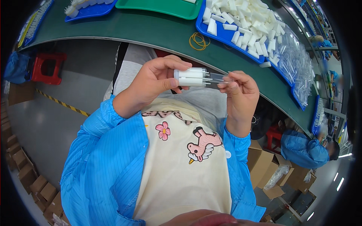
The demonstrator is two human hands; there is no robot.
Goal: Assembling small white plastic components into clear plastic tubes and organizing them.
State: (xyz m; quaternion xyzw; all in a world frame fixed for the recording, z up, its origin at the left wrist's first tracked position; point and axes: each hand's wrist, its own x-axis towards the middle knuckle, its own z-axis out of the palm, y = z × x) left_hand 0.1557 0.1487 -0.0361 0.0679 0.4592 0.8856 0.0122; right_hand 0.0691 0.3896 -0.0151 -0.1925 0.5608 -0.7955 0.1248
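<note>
in the head view, the left hand (pixel 152 77) pinches a white plastic cylinder (pixel 190 77) above the person's lap (pixel 130 62), near the green tabletop (pixel 158 31). the right hand (pixel 243 88) pinches a thin clear plastic strip (pixel 217 78) at the cylinder's right end. white blocks (pixel 256 22) lie piled in a blue tray (pixel 220 35).

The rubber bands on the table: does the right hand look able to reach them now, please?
Probably yes: the rubber bands lie uncovered near the edge of the table, though the right hand holds a clear plastic piece.
</note>
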